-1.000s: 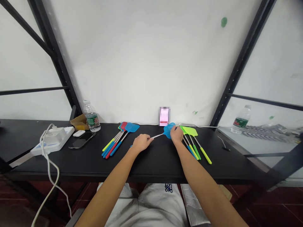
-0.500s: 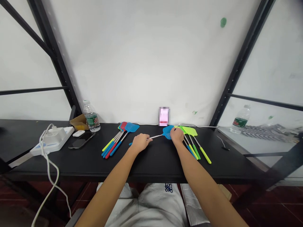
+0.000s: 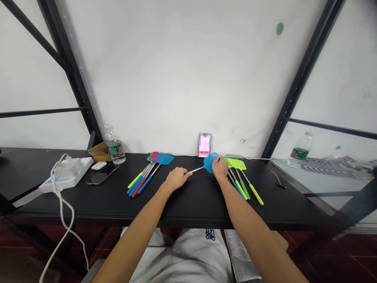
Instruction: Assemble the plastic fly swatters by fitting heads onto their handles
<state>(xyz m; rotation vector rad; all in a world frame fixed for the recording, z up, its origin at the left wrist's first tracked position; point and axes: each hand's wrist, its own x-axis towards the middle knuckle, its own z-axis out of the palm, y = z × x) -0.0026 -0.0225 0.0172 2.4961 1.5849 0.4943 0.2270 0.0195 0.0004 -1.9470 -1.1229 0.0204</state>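
Observation:
A blue fly swatter with a thin metal rod lies across the middle of the black table. My left hand is closed round its handle end. My right hand pinches the blue mesh head. A pile of several green-headed swatters lies just right of my right hand. Another bundle of several swatters with blue and red heads lies to the left of my left hand.
At the back left stand a water bottle, a small cardboard box, a white earbud case, a phone and a white power strip with cable. A small pink screen leans on the wall. Black rack posts flank the table.
Both hands have kept their hold on the blue swatter. Its head dipped slightly toward me, then came back; the shift is very small.

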